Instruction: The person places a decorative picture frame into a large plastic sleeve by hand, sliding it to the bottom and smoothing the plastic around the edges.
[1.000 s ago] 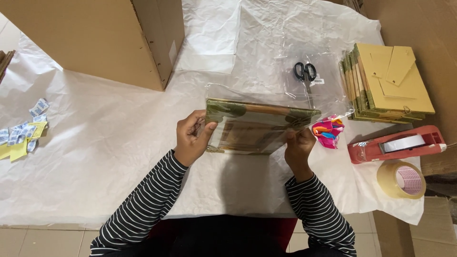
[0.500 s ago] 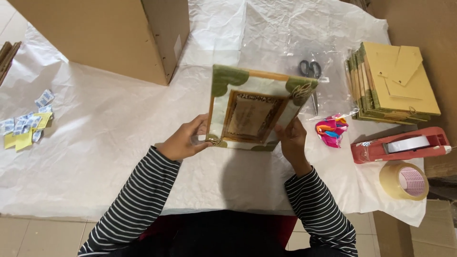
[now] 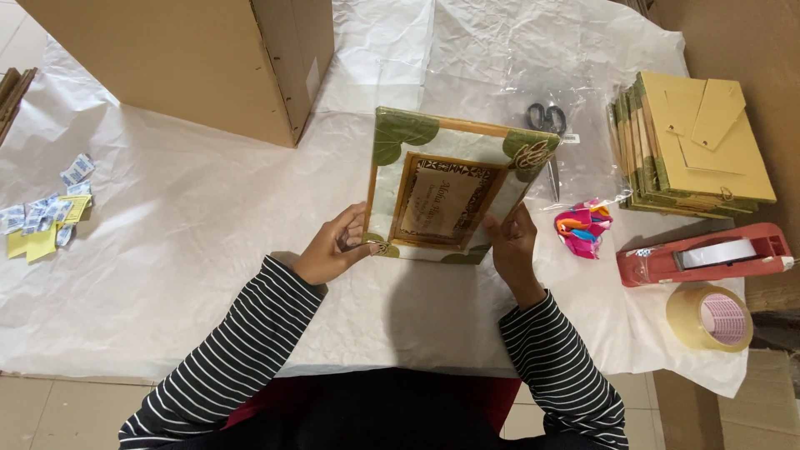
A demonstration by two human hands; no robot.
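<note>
Picture frame (image 3: 454, 187), decorated with green leaf shapes at its corners and a brown patterned inner border, is held tilted up off the counter (image 3: 192, 233), facing the person, near the middle of the scene. The left hand (image 3: 333, 250) pinches the frame's near left corner, fingers curled closed on its edge. The right hand (image 3: 510, 242) holds the near right corner the same way, thumb on the front face. Both grips sit low on the frame, so its far edge stands unsupported.

White crinkled paper covers the counter. To the right lie scissors (image 3: 546, 125) under a clear plastic sheet, a bright pink and multicoloured bundle (image 3: 583, 227), a stack of similar flat frames (image 3: 692, 150), a red tape dispenser (image 3: 704, 254) and a roll of clear tape (image 3: 708, 318). A large cardboard box (image 3: 183, 62) stands far left; small blue and yellow packets (image 3: 46, 217) lie at the left edge.

Judging the risks: held only by its two near corners, the frame could tip away or slip and strike the counter. The small ornament at the near left corner, under the left fingers, could snap if squeezed.
</note>
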